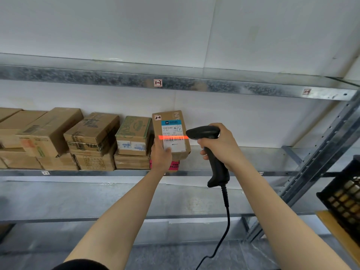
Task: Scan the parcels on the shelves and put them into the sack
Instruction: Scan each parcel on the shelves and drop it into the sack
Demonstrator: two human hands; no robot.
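My left hand (160, 155) grips a small brown cardboard parcel (169, 126) by its lower left corner and holds it upright in front of the middle shelf. The parcel's white label with a blue band faces me. My right hand (220, 145) grips a black corded barcode scanner (204, 133) just right of the parcel. The scanner's red line lies across the barcode on the label. No sack is in view.
Several more cardboard parcels (91, 141) are stacked on the metal shelf (78, 173) to the left, one with a pink label (174, 165) below the held parcel. The shelf's right part holds nothing. A black plastic crate (344, 195) stands at the right edge.
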